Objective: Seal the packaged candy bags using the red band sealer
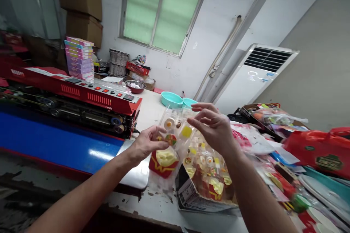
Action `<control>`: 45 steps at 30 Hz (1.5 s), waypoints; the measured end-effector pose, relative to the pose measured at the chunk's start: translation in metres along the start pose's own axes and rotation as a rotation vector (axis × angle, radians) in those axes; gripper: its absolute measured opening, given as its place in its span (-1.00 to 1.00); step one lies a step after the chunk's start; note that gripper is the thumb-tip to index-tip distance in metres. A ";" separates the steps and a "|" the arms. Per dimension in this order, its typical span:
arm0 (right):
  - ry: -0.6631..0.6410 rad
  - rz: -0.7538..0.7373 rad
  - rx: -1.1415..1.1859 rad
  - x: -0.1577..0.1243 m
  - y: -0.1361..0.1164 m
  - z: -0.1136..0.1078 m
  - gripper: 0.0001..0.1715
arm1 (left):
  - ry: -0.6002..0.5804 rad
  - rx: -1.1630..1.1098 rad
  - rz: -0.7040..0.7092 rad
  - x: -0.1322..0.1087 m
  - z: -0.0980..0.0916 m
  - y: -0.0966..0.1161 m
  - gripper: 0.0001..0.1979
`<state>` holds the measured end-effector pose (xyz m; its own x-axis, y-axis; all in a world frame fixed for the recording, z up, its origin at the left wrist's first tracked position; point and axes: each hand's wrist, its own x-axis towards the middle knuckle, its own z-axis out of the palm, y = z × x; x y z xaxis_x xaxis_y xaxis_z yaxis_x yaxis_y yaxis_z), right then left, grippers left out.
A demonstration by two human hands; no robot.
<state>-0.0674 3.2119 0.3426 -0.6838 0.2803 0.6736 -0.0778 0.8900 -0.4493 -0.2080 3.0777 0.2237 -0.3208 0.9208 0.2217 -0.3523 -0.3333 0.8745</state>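
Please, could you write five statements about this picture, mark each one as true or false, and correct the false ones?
1. The left hand holds a clear bag. True.
2. The red machine has a blue belt. True.
3. The right hand rests on this belt. False: it is raised near the open box.
4. Beyond the hands are turquoise basins. True.
5. The open box is left of the machine. False: it is to the right.
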 end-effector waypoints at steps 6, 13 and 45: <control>-0.239 0.235 0.360 -0.027 0.029 0.063 -0.71 | 0.151 0.114 -0.126 -0.042 -0.037 -0.004 -0.60; -0.367 0.397 0.572 -0.039 0.037 0.115 -0.67 | 0.285 0.026 -0.227 -0.081 -0.054 -0.008 -0.62; -0.291 0.893 0.786 -0.047 0.044 0.173 -0.57 | 0.639 -0.033 -0.360 -0.043 -0.103 -0.016 -0.70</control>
<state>-0.1641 3.1756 0.1889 -0.8501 0.5006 -0.1636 0.1539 -0.0610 -0.9862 -0.2788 3.0222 0.1559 -0.6265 0.6800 -0.3808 -0.5560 -0.0476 0.8298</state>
